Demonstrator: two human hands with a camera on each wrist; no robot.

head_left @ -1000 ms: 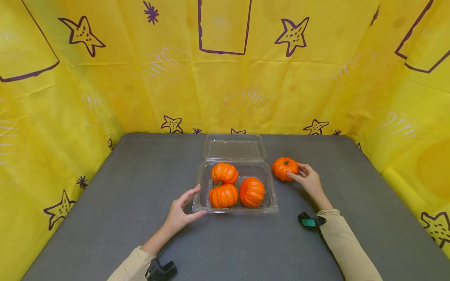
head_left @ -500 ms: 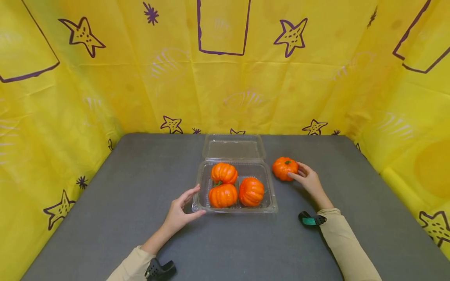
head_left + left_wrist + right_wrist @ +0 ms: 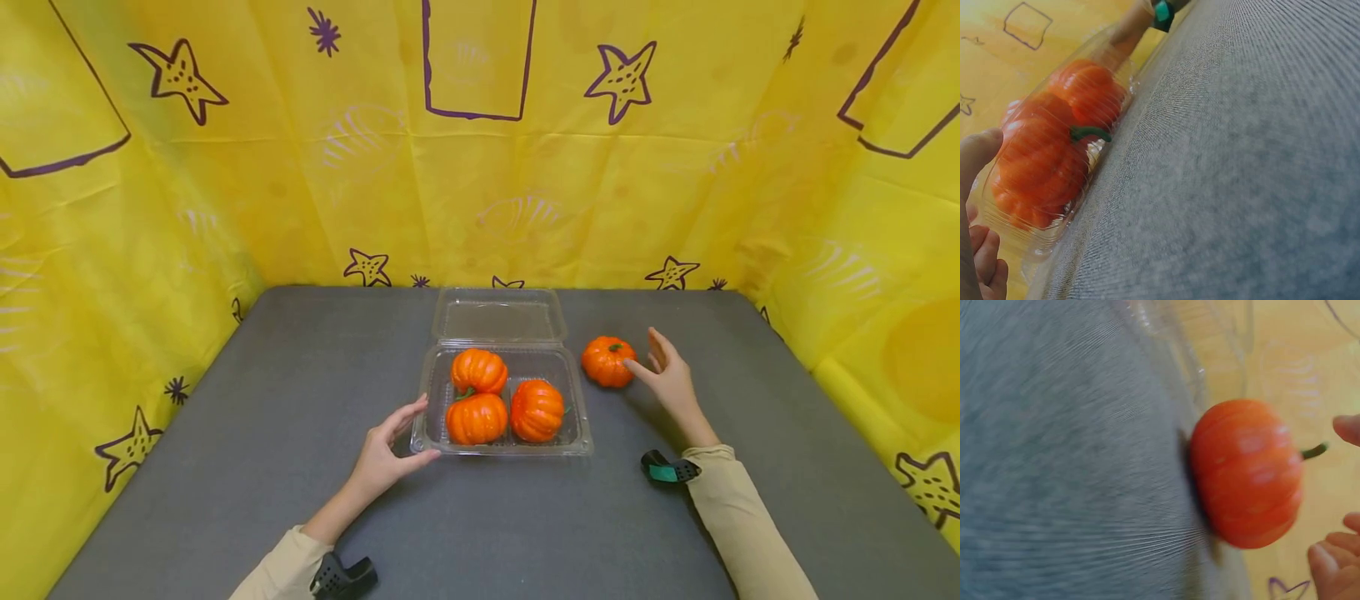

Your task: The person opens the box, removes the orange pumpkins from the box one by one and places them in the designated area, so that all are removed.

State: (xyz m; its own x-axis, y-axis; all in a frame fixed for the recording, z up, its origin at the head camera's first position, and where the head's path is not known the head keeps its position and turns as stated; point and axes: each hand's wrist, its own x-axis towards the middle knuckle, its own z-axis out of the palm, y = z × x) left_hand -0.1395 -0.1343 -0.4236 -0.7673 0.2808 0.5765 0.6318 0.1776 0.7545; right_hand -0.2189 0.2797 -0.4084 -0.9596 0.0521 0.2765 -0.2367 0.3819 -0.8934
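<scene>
A clear plastic container lies with its lid folded back on the table, holding three orange pumpkins: two on the left, one on the right. The left hand rests at the container's left front corner, thumb and fingers spread along its edge. A fourth pumpkin, stem up, sits on the table right of the container. Just right of it is the right hand, fingers parted and lifted. In the right wrist view a gap shows between that pumpkin and the fingers.
The container's lid lies flat behind its base. A grey table stands under everything, with a yellow patterned cloth behind it and at both sides. Dark straps are worn on both wrists.
The right hand has let go of the fourth pumpkin; its fingers have opened and moved up and right. The pumpkin stays in place, and the left hand has hardly moved.
</scene>
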